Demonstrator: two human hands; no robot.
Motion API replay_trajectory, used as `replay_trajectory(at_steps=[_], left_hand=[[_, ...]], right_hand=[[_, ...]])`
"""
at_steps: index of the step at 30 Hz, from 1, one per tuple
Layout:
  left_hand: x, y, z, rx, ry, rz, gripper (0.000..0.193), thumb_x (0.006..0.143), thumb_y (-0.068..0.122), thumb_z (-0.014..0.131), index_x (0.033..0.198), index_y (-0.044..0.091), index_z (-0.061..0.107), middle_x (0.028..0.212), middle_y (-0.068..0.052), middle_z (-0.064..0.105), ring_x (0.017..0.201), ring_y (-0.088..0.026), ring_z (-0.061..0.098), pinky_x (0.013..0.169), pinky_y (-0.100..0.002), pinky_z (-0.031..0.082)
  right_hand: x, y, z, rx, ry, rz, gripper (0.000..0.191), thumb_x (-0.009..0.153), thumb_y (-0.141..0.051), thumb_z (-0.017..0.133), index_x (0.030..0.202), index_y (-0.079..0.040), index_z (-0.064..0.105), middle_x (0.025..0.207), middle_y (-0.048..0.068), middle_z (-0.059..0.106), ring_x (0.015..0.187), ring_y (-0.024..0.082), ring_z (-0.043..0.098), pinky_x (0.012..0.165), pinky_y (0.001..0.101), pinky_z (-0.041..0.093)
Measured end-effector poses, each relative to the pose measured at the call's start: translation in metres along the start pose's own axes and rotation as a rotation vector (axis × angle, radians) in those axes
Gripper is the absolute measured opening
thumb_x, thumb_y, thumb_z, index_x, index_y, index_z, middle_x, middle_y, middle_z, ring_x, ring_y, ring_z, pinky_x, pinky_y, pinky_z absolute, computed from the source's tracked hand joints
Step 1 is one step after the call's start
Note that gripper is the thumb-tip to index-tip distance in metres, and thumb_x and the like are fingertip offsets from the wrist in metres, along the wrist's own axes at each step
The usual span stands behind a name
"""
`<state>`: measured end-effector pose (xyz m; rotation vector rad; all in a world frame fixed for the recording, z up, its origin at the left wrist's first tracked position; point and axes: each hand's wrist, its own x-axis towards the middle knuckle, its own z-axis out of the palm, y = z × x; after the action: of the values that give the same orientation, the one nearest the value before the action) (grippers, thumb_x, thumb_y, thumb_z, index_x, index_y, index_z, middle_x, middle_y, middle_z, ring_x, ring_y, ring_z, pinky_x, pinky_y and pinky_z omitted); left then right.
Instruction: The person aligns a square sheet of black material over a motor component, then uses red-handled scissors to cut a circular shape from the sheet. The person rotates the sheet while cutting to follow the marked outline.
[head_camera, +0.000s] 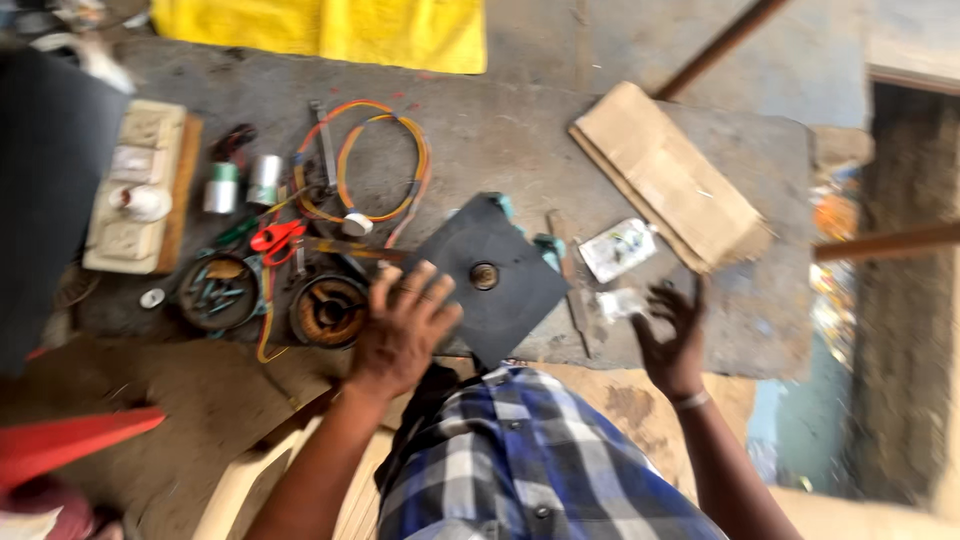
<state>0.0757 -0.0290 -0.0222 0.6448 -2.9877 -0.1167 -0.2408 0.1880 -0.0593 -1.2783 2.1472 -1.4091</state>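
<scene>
1. Here, near the centre of the frame, a dark square plate (492, 278) with a small round hub in its middle lies tilted like a diamond on the grey workbench (520, 130). The left hand (400, 325) rests on its lower-left edge, fingers spread and laid flat rather than pinching.
2. The right hand (672, 335), lower right of centre, hangs just above the bench with fingers loosely spread and curled downward, holding nothing. It is just beside a small clear packet (618, 303); a second, larger packet (618, 247) lies a little above it.
3. Judging by this, the step in hand is steadying the plate while the free hand goes to the small packets. A next move would call for a fingertip pinch on thin, slippery plastic, with the plate kept from sliding.
4. Left of the plate sit two round containers: a dark tin (220, 292) holding what look like small screws or bits, and a round cup (328, 310) with a coppery coil inside; blur hides the detail.
5. Above them lie a loop of orange wire (375, 160), red-handled snips (275, 237) and two small cylinders (243, 183).
6. Further out, a cardboard slab (665, 175) lies at upper right, a switchboard panel (140, 185) at left, and a yellow cloth (330, 30) along the top edge.
</scene>
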Motion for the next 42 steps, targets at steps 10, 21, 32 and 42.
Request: replay_trajectory(at_steps=[10, 21, 32, 42], left_hand=[[-0.03, 0.005, 0.008, -0.336, 0.616, -0.364, 0.019, 0.102, 0.014, 0.066, 0.12, 0.009, 0.067, 0.118, -0.006, 0.071, 0.113, -0.022, 0.067, 0.105, -0.045, 0.045], [-0.127, -0.014, -0.038, -0.625, 1.044, -0.968, 0.029, 0.115, 0.012, 0.059, 0.095, -0.006, 0.048, 0.086, -0.007, 0.052, 0.076, -0.013, 0.05, 0.076, -0.029, 0.048], [-0.224, 0.029, -0.005, -0.681, 1.22, -1.131, 0.009, 0.112, -0.008, 0.061, 0.109, -0.004, 0.054, 0.109, -0.007, 0.065, 0.096, -0.011, 0.058, 0.094, -0.024, 0.052], [-0.229, 0.04, 0.0, -0.758, 1.207, -1.127, 0.009, 0.114, -0.005, 0.063, 0.115, -0.004, 0.054, 0.111, -0.007, 0.065, 0.1, -0.009, 0.06, 0.094, -0.021, 0.052]], right_hand=[[0.0, 0.017, -0.026, 0.495, -0.104, 0.264, 0.079, 0.109, -0.047, 0.052, 0.168, -0.009, 0.017, 0.127, 0.012, 0.065, 0.113, 0.022, 0.064, 0.099, 0.0384, 0.052], [0.042, 0.045, -0.059, 1.22, -0.246, 0.734, 0.086, 0.098, -0.077, 0.038, 0.141, -0.004, 0.054, 0.104, 0.008, 0.066, 0.103, 0.025, 0.06, 0.091, 0.0403, 0.048], [0.065, -0.048, 0.028, -0.957, -0.935, -0.321, 0.065, 0.11, -0.025, 0.045, 0.166, -0.027, 0.013, 0.087, 0.007, 0.063, 0.067, 0.019, 0.059, 0.062, 0.0315, 0.051], [0.109, -0.068, 0.037, -0.773, -0.896, -0.702, 0.056, 0.103, -0.016, 0.051, 0.156, -0.026, 0.038, 0.094, 0.011, 0.061, 0.078, 0.02, 0.056, 0.064, 0.0323, 0.05]])
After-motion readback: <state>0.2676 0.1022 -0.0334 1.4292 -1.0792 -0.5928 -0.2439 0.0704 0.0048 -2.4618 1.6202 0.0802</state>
